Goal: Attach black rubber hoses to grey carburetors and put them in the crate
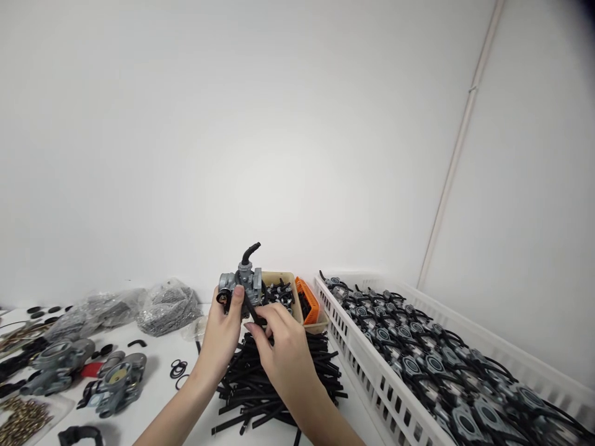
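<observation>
My left hand grips a silver metal carburetor with a bent black rubber elbow on its top. The thumb lies across its front, over a black rubber hose that slants down from the body. My right hand pinches the lower end of that hose between thumb and fingers. Whether the hose is fitted onto the carburetor is hidden by my left thumb. Beneath both hands lies a heap of cut black hoses on the white table.
At right, a long white crate holds rows of carburetors. Behind the heap stand a beige bin of small black parts and an orange basket. Loose carburetors, black rings, bagged parts and brass pieces lie left.
</observation>
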The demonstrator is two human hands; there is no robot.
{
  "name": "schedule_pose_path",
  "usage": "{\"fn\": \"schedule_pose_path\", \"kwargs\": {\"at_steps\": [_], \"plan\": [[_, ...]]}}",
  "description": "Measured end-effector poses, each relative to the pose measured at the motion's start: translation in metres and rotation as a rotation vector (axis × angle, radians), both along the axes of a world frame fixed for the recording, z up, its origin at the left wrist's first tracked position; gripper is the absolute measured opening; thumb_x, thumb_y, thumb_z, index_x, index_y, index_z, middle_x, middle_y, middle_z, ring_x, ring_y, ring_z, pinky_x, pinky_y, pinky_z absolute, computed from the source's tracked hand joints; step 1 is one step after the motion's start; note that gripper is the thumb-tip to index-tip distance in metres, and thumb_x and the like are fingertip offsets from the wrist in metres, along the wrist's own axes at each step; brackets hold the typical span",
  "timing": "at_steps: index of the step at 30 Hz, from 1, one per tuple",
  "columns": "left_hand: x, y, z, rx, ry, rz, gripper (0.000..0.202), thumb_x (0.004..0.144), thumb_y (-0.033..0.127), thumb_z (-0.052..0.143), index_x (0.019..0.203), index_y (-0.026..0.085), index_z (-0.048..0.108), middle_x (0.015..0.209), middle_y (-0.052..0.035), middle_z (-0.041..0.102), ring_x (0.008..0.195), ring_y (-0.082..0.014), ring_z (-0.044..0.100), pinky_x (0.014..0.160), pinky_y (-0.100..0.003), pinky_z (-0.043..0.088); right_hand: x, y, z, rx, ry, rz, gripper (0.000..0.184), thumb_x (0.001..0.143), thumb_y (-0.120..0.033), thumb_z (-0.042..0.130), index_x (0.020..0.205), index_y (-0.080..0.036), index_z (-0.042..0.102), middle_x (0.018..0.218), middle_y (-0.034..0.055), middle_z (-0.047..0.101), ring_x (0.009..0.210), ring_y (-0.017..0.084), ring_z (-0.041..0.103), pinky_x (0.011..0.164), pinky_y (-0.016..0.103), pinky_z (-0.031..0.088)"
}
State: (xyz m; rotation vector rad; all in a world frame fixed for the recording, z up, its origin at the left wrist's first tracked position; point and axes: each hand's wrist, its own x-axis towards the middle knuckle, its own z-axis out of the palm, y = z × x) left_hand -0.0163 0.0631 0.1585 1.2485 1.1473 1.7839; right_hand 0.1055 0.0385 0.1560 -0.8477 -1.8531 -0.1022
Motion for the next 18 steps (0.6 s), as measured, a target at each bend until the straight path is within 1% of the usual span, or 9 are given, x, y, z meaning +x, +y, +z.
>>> {"fn": "schedule_pose_path", "kwargs": {"at_steps": [2,5,7,9,10,12,15,16,18], "plan": [[0.001,0.001,-0.001,-0.009,-0.056,-0.013,0.061,0.076,0.069,0.057,0.108,0.018,0.061,0.104,-0.0088,0.067,0.109,-0.0271,0.059,0.096,-0.036,0.044,0.007,-0.001,0.008,-0.060,0.026,0.049,0.014,0.083,-0.012,0.066,0.095,-0.017,0.069,0.085,0.0038,0.068,0.064,0.014,0.061,0.064,0.025,0.053],[0.003,0.003,-0.001,-0.037,-0.168,-0.070,0.064,0.073,0.071,0.058,0.108,0.018,0.062,0.101,-0.0093,0.070,0.106,-0.0265,0.062,0.094,-0.037,0.048,0.026,-0.003,0.024,-0.193,0.070,0.113,0.013,0.079,-0.016,0.071,0.092,-0.020,0.072,0.082,0.0021,0.068,0.061,0.012,0.058,0.059,0.023,0.050],[0.004,0.003,0.000,-0.077,-0.236,-0.116,0.068,0.072,0.073,0.057,0.111,0.017,0.061,0.103,-0.0107,0.071,0.103,-0.0258,0.065,0.091,-0.038,0.051,0.039,-0.001,0.032,-0.240,0.147,0.079,0.010,0.082,-0.020,0.067,0.089,-0.019,0.073,0.078,0.0022,0.069,0.060,0.012,0.056,0.056,0.024,0.049],[0.005,0.001,0.003,-0.119,-0.295,-0.150,0.069,0.073,0.073,0.057,0.113,0.018,0.060,0.108,-0.0115,0.070,0.104,-0.0254,0.065,0.091,-0.039,0.053,0.047,0.004,0.035,-0.285,0.260,0.023,0.013,0.085,-0.025,0.062,0.088,-0.017,0.073,0.073,0.0031,0.068,0.060,0.013,0.056,0.056,0.025,0.048],[0.006,-0.001,0.005,-0.137,-0.316,-0.162,0.068,0.073,0.073,0.057,0.113,0.019,0.060,0.110,-0.0115,0.070,0.107,-0.0255,0.064,0.091,-0.039,0.053,0.049,0.008,0.035,-0.325,0.315,0.020,0.016,0.085,-0.028,0.061,0.088,-0.017,0.072,0.073,0.0037,0.068,0.061,0.013,0.057,0.057,0.025,0.049],[0.007,-0.004,0.008,-0.161,-0.331,-0.179,0.065,0.074,0.072,0.057,0.112,0.020,0.061,0.113,-0.0115,0.069,0.111,-0.0261,0.062,0.093,-0.039,0.053,0.047,0.016,0.031,-0.459,0.404,0.105,0.022,0.082,-0.033,0.064,0.091,-0.015,0.071,0.075,0.0045,0.068,0.064,0.014,0.060,0.058,0.026,0.051],[0.009,-0.009,0.010,-0.173,-0.335,-0.197,0.067,0.071,0.074,0.058,0.109,0.019,0.063,0.111,-0.0120,0.070,0.114,-0.0278,0.061,0.095,-0.040,0.053,0.037,0.028,0.022,-0.666,0.543,0.325,0.033,0.073,-0.038,0.074,0.094,-0.014,0.069,0.073,0.0021,0.066,0.059,0.013,0.062,0.055,0.026,0.052],[0.009,-0.011,0.011,-0.170,-0.337,-0.196,0.068,0.070,0.075,0.059,0.109,0.019,0.063,0.110,-0.0121,0.070,0.114,-0.0283,0.061,0.095,-0.041,0.053,0.034,0.031,0.020,-0.707,0.595,0.382,0.036,0.069,-0.039,0.077,0.092,-0.014,0.068,0.071,0.0007,0.065,0.055,0.012,0.061,0.054,0.025,0.052],[0.010,-0.013,0.010,-0.158,-0.344,-0.193,0.070,0.068,0.074,0.063,0.110,0.018,0.063,0.110,-0.0119,0.070,0.115,-0.0292,0.061,0.096,-0.042,0.052,0.030,0.033,0.018,-0.759,0.681,0.452,0.039,0.064,-0.041,0.081,0.087,-0.014,0.065,0.068,-0.0007,0.064,0.053,0.011,0.062,0.054,0.024,0.052]]}}
